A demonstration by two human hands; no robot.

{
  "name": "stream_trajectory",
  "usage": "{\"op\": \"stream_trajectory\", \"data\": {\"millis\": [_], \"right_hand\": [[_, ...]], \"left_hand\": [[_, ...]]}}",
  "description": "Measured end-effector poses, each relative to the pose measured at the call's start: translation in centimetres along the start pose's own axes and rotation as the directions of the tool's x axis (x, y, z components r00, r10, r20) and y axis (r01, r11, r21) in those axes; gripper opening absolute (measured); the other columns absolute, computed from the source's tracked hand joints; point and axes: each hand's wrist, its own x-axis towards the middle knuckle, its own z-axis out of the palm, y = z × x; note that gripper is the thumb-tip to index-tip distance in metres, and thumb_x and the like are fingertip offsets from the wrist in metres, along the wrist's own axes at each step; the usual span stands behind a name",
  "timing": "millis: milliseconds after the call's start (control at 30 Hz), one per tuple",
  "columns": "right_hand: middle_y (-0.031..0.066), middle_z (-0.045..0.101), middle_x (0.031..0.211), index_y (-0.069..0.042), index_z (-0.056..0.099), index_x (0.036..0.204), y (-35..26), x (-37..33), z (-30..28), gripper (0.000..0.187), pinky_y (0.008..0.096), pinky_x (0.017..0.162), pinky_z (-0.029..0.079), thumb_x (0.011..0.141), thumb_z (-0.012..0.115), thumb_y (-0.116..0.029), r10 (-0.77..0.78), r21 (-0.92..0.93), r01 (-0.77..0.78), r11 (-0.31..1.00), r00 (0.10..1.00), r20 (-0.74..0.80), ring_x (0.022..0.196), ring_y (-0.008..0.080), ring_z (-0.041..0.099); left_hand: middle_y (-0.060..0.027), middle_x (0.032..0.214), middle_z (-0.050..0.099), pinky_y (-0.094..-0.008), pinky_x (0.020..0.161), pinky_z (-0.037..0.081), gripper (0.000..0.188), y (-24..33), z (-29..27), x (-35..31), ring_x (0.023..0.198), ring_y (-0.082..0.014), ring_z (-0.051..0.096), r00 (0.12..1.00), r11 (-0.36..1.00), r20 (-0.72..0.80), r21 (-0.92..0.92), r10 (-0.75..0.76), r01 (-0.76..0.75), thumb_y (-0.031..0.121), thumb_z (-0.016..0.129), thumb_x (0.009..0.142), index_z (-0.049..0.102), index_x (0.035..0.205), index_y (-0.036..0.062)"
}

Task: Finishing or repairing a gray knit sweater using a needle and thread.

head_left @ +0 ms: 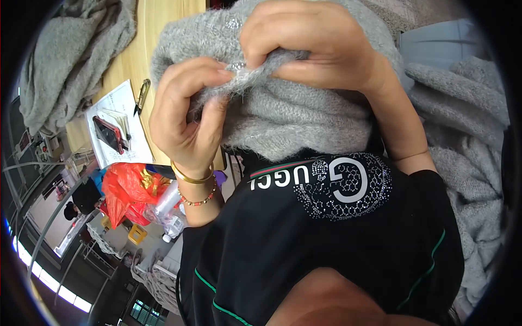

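A fuzzy grey knit garment (304, 117) lies bunched over the table edge and against my body, with small shiny beads or sequins showing near my fingers. My left hand (182, 108) pinches a fold of the knit between thumb and fingers. Just to its right, my right hand (315, 46) grips the same fold, its thumb below and its fingers curled over the top. Between the two hands the fold is raised in a short ridge. Whether a needle or other small item is in the fingers cannot be made out.
On the wooden table (147, 30) lie more grey knitwear (76, 60), a paper sheet (133, 144), a red-edged phone (109, 135) and a dark small cutter or clip (142, 96). A red plastic bag (128, 193) and a clear bottle (174, 225) are left of me. Grey knit pieces (462, 141) heap at my right.
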Motion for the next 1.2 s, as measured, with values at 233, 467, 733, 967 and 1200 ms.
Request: {"op": "stream_trajectory", "data": {"millis": [233, 467, 733, 967, 1200], "right_hand": [[0.0060, 0.064, 0.094, -0.009, 0.064, 0.093, 0.7, -0.1, 1.0, 0.025, 0.0331, 0.074, 0.052, 0.069, 0.069, -0.003, -0.186, -0.339, 0.198, 0.920, 0.980, 0.067, 0.086, 0.0256, 0.064], [0.0082, 0.065, 0.097, -0.008, 0.067, 0.102, -2.5, 1.5, 0.6, 0.037, 0.0326, 0.072, 0.054, 0.066, 0.072, -0.001, 0.556, 0.268, -0.562, 0.782, 0.824, 0.105, 0.085, 0.0263, 0.066], [0.0085, 0.067, 0.091, -0.006, 0.070, 0.098, -3.5, 1.4, -0.3, 0.030, 0.0329, 0.069, 0.055, 0.069, 0.076, -0.003, 0.460, 0.046, -0.460, 0.887, 0.888, 0.014, 0.081, 0.0248, 0.067], [0.0108, 0.067, 0.090, -0.003, 0.069, 0.094, 2.4, -0.3, 3.1, 0.024, 0.0324, 0.070, 0.053, 0.070, 0.073, 0.000, -0.143, 0.268, 0.213, 0.939, 0.956, -0.256, 0.083, 0.0273, 0.066], [0.0133, 0.068, 0.090, 0.001, 0.069, 0.092, -1.2, 1.4, -0.1, 0.023, 0.0326, 0.072, 0.052, 0.069, 0.071, 0.003, 0.065, 0.319, -0.044, 0.947, 0.996, -0.054, 0.082, 0.0277, 0.066]], "left_hand": [[-0.0145, 0.091, 0.066, -0.0312, 0.079, 0.050, 0.021, -1.0, 0.6, -0.4, 0.084, -0.0236, 0.063, 0.997, 0.996, -0.073, -0.084, 0.023, -0.029, -0.006, 0.067, 0.075, 0.063, 0.094, -0.0015], [-0.0150, 0.092, 0.067, -0.0312, 0.078, 0.050, 0.021, -1.4, 0.0, -0.5, 0.086, -0.0237, 0.063, 0.993, 0.990, -0.079, -0.102, 0.092, -0.100, -0.005, 0.068, 0.074, 0.064, 0.095, -0.0018], [-0.0135, 0.098, 0.067, -0.0285, 0.080, 0.050, 0.027, -1.4, 0.3, -0.5, 0.090, -0.0208, 0.063, 0.993, 0.978, -0.122, -0.208, 0.002, -0.027, -0.007, 0.067, 0.074, 0.064, 0.101, -0.0042], [-0.0136, 0.102, 0.066, -0.0271, 0.083, 0.049, 0.028, -2.0, 0.0, -1.1, 0.094, -0.0198, 0.063, 0.992, 0.933, -0.063, -0.351, -0.112, 0.083, -0.006, 0.069, 0.076, 0.063, 0.103, -0.0062], [-0.0152, 0.097, 0.066, -0.0294, 0.082, 0.050, 0.023, -1.7, 0.2, -1.0, 0.091, -0.0216, 0.064, 0.992, 0.905, -0.020, -0.411, -0.124, 0.104, -0.009, 0.067, 0.074, 0.062, 0.097, -0.0063]]}}
